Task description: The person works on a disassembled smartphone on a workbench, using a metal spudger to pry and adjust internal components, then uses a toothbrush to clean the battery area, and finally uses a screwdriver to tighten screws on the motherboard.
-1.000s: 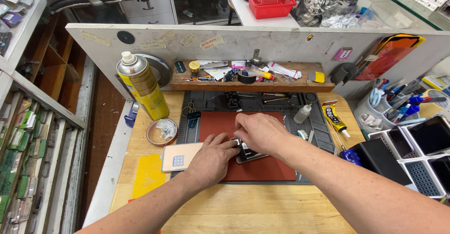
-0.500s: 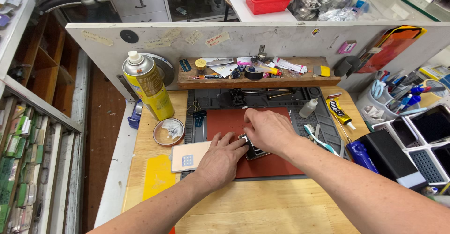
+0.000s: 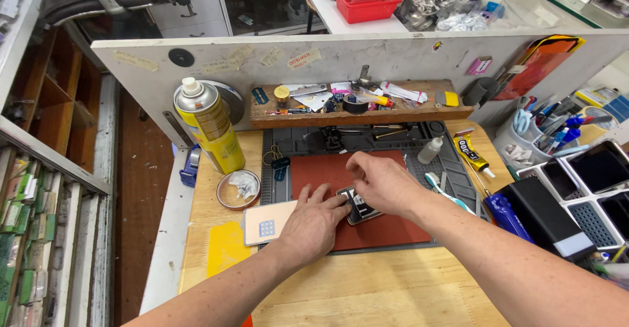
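- The wooden desk fills the lower view, with a grey partition wall closing its 12 o'clock edge.
- A dark grey work mat lies at the desk's centre, with a red-brown pad on top of it.
- A narrow wooden shelf of small tools sits at the mat's 12 o'clock.
- A yellow spray can stands upright at the mat's 10 o'clock.
- The right hand rests on the pad, fingers curled down onto a small dark device, pinning its 12 o'clock end.
- The left hand lies flat at the device's 9 o'clock, fingertips touching its edge, loosely open, gripping nothing else.
- A tan card lies just beside the left hand, at its 9 o'clock.
- A round metal dish sits at the can's 6 o'clock.
- A yellow glue tube lies at the mat's 3 o'clock.
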{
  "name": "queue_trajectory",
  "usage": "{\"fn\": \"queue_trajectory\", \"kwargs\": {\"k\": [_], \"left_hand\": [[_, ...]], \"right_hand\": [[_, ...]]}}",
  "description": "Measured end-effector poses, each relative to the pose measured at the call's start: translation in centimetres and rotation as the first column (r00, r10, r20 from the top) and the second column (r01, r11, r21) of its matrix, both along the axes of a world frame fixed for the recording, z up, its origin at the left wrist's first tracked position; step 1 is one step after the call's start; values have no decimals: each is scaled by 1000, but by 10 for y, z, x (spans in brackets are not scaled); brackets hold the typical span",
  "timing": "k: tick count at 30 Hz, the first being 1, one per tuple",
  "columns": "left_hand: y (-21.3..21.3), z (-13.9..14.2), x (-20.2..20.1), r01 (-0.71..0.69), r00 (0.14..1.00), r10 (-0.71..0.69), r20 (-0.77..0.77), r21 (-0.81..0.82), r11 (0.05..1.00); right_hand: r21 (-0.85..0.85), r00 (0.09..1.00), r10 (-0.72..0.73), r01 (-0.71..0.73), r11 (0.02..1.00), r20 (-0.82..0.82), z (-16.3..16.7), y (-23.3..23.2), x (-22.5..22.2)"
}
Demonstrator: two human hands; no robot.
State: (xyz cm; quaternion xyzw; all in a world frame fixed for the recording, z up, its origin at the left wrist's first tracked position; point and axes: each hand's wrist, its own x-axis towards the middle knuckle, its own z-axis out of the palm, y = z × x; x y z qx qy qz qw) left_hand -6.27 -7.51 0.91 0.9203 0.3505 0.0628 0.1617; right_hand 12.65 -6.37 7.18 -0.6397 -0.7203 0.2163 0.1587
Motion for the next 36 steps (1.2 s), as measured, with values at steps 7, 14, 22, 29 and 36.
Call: {"fn": "queue_trajectory", "kwargs": {"k": [7, 14, 22, 29, 36], "left_hand": [[-8, -2, 4, -57, 998, 57, -18, -6, 998], [-9, -3, 8, -99, 995, 100, -21, 17, 995], [-7, -7, 7, -174, 979, 171, 112, 22, 984], [69, -30, 6, -517, 780, 543, 313, -167, 839], [82, -35, 9, -558, 798, 592, 115, -230, 797]], "right_hand": [[53, 998, -14, 18, 998, -62, -8, -4, 2], [-8, 999, -33, 33, 999, 17, -4, -8, 2], [60, 1000, -7, 8, 998, -13, -11, -11, -1], [76, 987, 86, -77, 994, -133, -15, -13, 0], [72, 974, 84, -70, 995, -209, -16, -16, 7]]}}
